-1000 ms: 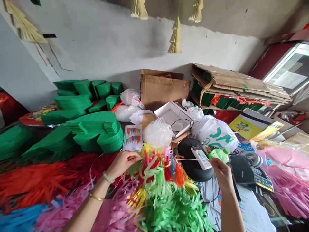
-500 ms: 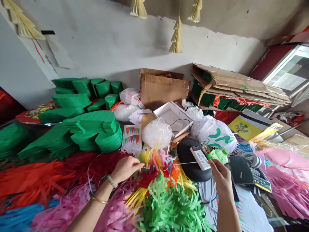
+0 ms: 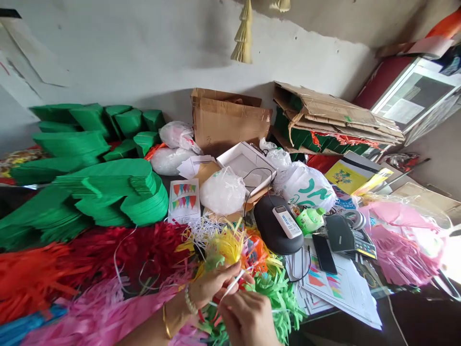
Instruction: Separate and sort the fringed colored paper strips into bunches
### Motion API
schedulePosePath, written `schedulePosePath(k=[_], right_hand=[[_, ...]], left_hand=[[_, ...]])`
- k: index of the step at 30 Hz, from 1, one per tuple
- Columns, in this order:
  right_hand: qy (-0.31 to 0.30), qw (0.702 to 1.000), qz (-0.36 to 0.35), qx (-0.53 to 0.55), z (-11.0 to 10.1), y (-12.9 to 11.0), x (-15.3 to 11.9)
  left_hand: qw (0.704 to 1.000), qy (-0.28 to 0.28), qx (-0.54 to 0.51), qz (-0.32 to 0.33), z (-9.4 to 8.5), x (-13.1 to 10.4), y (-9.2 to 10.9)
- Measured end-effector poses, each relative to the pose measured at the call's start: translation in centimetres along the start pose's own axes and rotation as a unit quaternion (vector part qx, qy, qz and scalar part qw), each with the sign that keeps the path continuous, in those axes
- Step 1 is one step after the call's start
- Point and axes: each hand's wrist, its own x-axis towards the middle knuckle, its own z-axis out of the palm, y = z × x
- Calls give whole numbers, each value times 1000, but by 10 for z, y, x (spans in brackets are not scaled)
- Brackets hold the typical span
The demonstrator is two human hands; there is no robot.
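Behind the open white box (image 3: 260, 160) stands a brown cardboard box (image 3: 230, 126). Right of the white box sits a plastic bag (image 3: 306, 185) with green print; to its front right are a black case (image 3: 264, 229) bearing a white device (image 3: 287, 222), a green bottle (image 3: 310, 220), a phone (image 3: 324, 253) and a calculator (image 3: 364, 244).

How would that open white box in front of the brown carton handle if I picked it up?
The open white box is probably light for its size, being shallow and thin-walled. It should stay fairly stiff, since its sides stand straight, though they may flex if squeezed. The black cable looping across it might drag along.
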Motion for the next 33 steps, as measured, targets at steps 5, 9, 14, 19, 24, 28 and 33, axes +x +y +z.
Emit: schedulePosePath(k=[5,9,14,19,24,28,33], right_hand=[[-67,992,-107,11,48,10,-39],[-65,988,-139,34,30,9,-34],[11,999,49,-5,-52,11,14],[-129,991,25,24,-59,35,47],[-207,951,31,228,-36,42,59],[-327,880,10,346,-35,40,75],[-289,949,19,128,-41,50,88]], left_hand=[[998,21,41,44,-5,12,23],[994,47,76,70,-8,12,37],[986,10,146,77,-4,-9,61],[994,-25,76,70,11,-30,87],[993,-88,35,70,12,-41,94],[996,-68,-12,58,2,-44,89],[996,-10,17,85,-26,-68,87]])
